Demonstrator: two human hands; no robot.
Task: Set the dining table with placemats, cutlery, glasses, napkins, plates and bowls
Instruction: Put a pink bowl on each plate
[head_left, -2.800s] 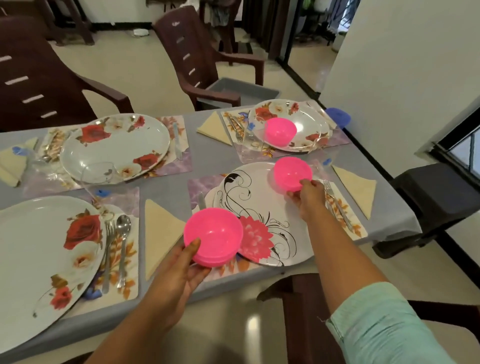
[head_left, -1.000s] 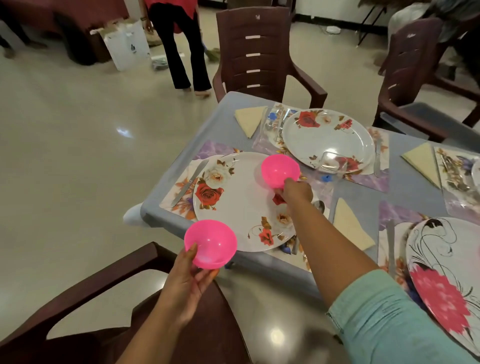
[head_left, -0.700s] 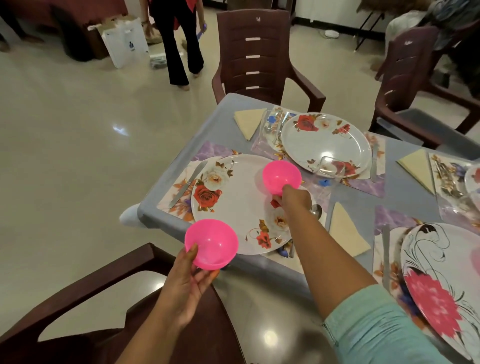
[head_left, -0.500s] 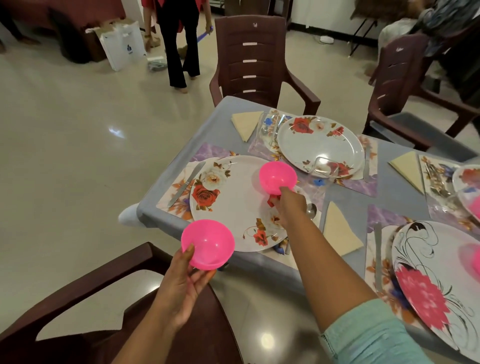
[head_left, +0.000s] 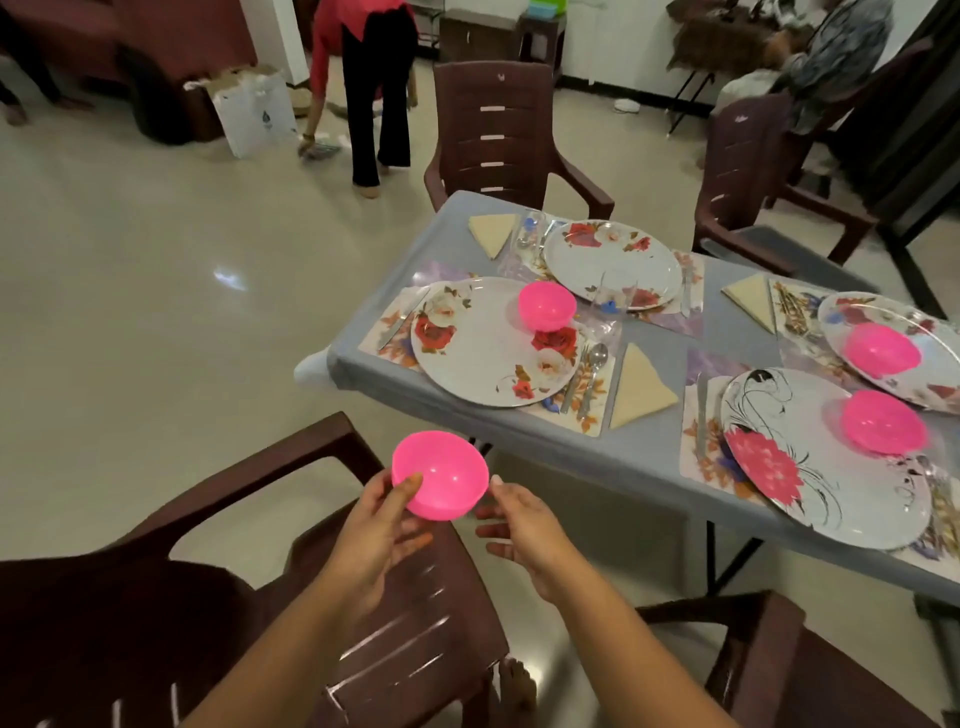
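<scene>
Pink bowl gripped in left hand, open right hand just beside it.

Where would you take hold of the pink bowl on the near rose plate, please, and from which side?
Pinch the pink bowl by its rim from above. It sits upright and open on the rose plate, its near edge clear; a glass stands close on its right.

left hand: fingers gripping | right hand: fingers loose (spread)
</scene>
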